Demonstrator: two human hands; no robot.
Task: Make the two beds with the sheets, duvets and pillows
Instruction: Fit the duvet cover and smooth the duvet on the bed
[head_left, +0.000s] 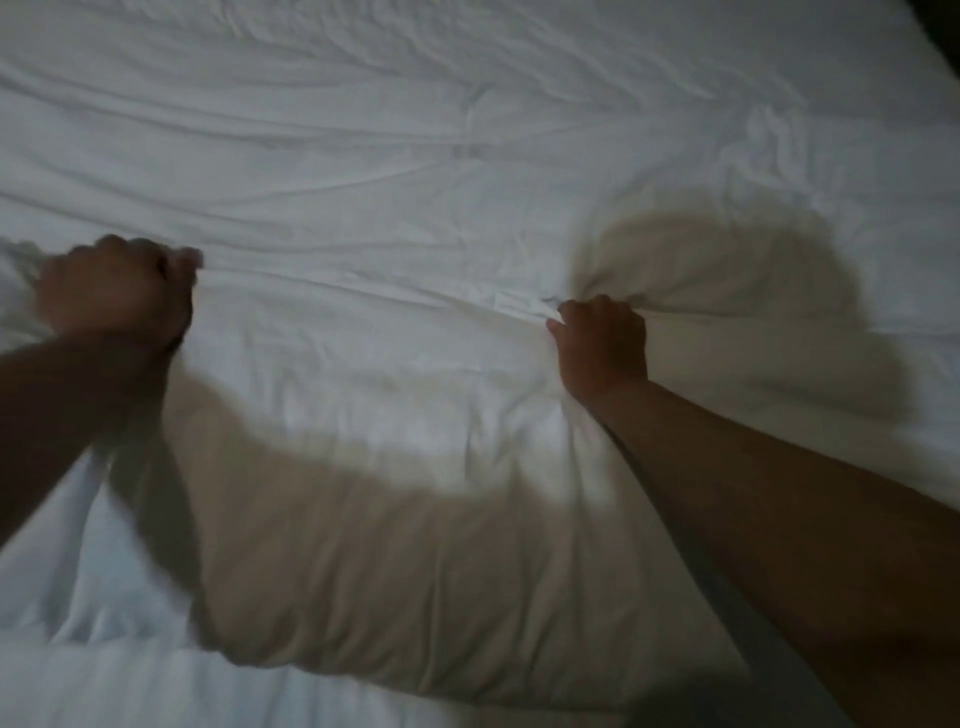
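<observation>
**Head view, looking down on a bed (904, 57).** I see a white duvet (415, 208) spread over almost the whole field, from the near edge to the far side. Its cloth is soft, matt and padded. Long shallow creases run left to right across the far half, and the near half shows puffier folds.

The left grip (114, 291), at the left edge, is clenched on a bunch of the duvet's cloth with the fingers curled tight; motion blur softens its outline. The right grip (602, 343), right of centre, is likewise clenched on a gathered pinch of the same cloth, and creases fan out from it toward the far right.

Two bare forearms (779, 493) reach in from the near corners. Their shadows (389, 545) fall broad and brownish over the near middle of the duvet and just beyond the right grip.

A dark wedge of the room (943, 31) shows at the far right corner, past the bed's edge; I cannot tell what it holds.
</observation>
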